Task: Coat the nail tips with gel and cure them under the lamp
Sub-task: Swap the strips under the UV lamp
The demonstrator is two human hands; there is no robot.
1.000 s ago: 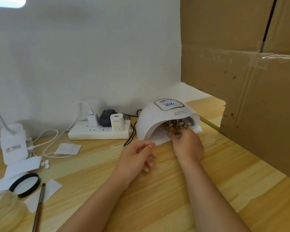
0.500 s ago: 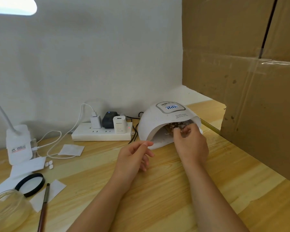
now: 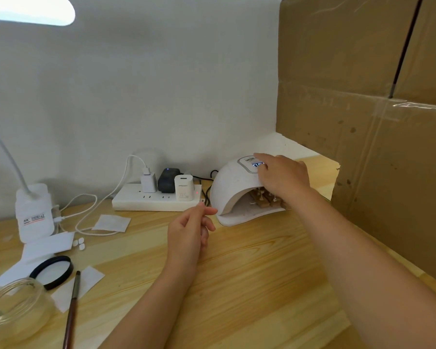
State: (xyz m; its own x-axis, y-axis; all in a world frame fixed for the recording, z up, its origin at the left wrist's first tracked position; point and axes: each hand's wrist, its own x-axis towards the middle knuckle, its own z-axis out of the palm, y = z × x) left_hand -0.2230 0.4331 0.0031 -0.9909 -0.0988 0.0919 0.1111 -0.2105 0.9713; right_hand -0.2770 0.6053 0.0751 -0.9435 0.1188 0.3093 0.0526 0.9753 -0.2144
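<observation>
While the right hand (image 3: 285,176) is resting over the top of the white curing lamp (image 3: 237,190), its straight fingers (image 3: 261,157) are touching the lit display panel, gripping nothing. Nail tips on small stands (image 3: 262,199) are sitting inside the lamp's opening, toward the worktop's (image 3: 249,273) back right corner. Left hand (image 3: 189,230) is hovering just before the lamp, fingers loosely curled, grip empty. Power strip (image 3: 156,201) is lying along the back edge.

Right hand (image 3: 283,176) has withdrawn from the curing lamp (image 3: 237,187) mouth and now rests on top, fingers at the display panel (image 3: 256,164). Camera view shifted slightly.
</observation>
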